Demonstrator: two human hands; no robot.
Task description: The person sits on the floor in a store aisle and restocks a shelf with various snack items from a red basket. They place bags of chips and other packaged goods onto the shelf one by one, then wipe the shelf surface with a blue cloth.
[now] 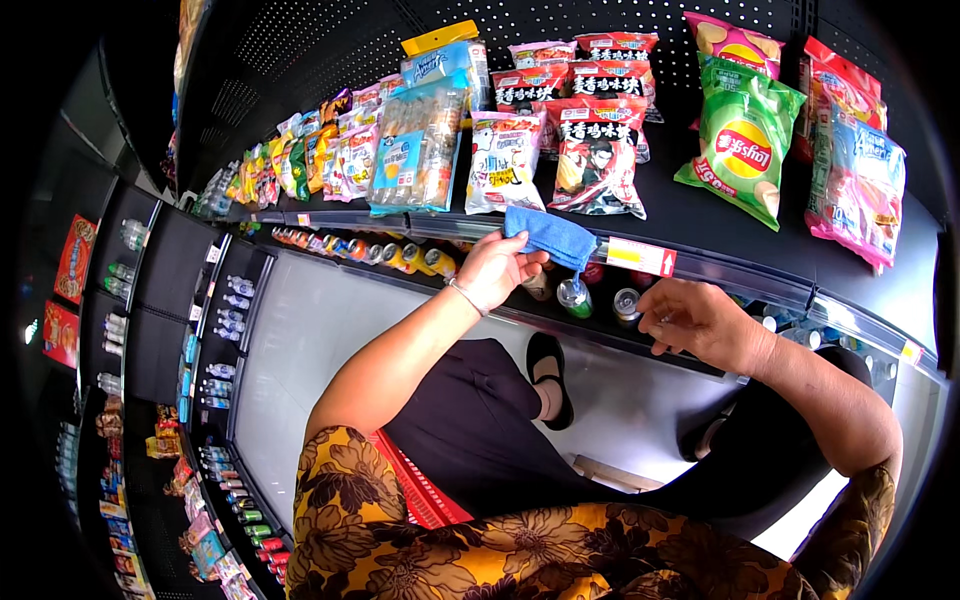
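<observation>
My left hand pinches the left end of a folded blue cloth between thumb and fingers. The cloth lies over the clear front strip of a black shelf, and a loose strand dangles from its right end. Right of it, a price label sits in the strip. My right hand hovers just below that label, fingers loosely bent and nothing visible in them. Close to its fingertips stands a drink can on the lower shelf, with a green can farther left.
Snack bags line the upper shelf, among them red bags, a white-and-pink bag and a green Lay's bag. Yellow cans fill the lower shelf's left. A red plastic basket is by my lap. Stocked shelving stands left.
</observation>
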